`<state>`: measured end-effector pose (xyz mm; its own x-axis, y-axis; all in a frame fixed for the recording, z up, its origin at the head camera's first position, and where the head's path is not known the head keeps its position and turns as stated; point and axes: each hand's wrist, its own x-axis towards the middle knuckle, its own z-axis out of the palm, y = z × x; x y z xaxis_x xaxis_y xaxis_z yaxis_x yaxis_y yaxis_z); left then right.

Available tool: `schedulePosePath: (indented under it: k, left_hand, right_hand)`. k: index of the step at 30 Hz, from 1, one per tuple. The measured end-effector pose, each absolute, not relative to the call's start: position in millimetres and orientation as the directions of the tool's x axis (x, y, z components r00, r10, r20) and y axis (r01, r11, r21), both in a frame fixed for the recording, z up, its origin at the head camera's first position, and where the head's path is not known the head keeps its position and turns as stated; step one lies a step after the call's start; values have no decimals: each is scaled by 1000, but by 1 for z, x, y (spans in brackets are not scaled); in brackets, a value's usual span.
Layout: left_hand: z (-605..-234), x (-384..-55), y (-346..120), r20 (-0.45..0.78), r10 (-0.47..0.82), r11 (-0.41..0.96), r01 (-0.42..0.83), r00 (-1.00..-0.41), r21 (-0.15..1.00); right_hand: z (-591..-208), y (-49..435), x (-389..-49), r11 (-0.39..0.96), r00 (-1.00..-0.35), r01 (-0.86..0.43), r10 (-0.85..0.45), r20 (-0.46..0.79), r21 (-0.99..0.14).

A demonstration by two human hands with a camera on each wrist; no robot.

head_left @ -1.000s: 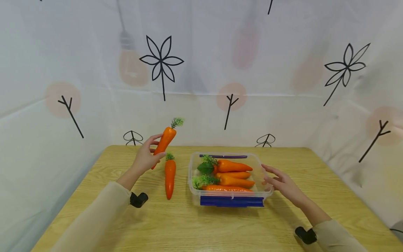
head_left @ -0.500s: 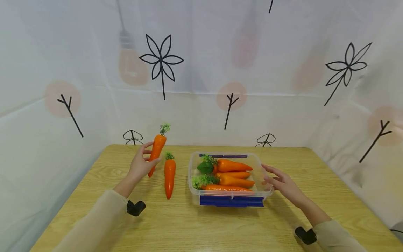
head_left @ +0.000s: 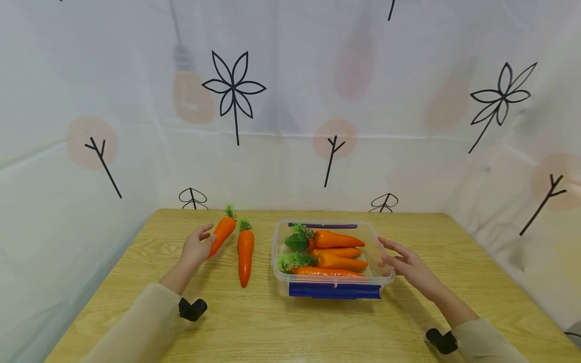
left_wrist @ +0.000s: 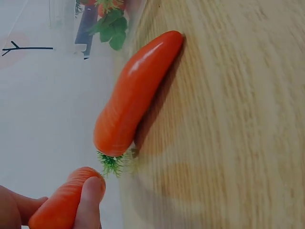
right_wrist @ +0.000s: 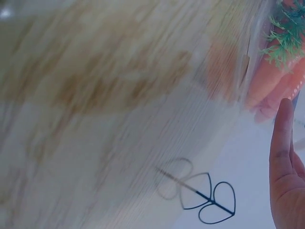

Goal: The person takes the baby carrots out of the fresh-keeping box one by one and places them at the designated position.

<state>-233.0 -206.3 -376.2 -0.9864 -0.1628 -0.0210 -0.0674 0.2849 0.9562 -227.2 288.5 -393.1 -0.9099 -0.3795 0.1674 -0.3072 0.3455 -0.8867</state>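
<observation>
My left hand (head_left: pixel 195 250) holds an orange carrot (head_left: pixel 223 233) low over the left part of the table, its leafy green top pointing away. In the left wrist view the thumb (left_wrist: pixel 90 202) presses along this carrot's side. Just to its right, a second carrot (head_left: pixel 245 257) lies on the wood with its tip toward me. My right hand (head_left: pixel 410 269) rests its fingertips at the right wall of a clear plastic box (head_left: pixel 279 276), fingers extended. Inside that box several carrots (head_left: pixel 338 261) lie crosswise, leafy ends to the left.
The box has blue latches (head_left: pixel 335 291) and stands without a lid over it, right of the middle of the wooden table (head_left: pixel 290 333). A white printed cloth (head_left: pixel 290 166) hangs behind the table and along both sides.
My left hand has brought its carrot down and to the left, from above the table to beside the lying carrot. The right hand and the box have stayed in place.
</observation>
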Motion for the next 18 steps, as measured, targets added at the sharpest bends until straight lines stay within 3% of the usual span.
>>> schedulePosePath:
  k: [13, 18]
  left_hand:
    - [-399, -234, -207, -165, -70, 311, -178, -984, 934]
    - [-400, -236, -205, -171, -35, 425, -170, -985, 889]
  right_hand:
    - [-392, 289, -228, 355, -918, -277, -373, 137, -893]
    - [-394, 289, -229, 360, -917, -283, -373, 141, -889]
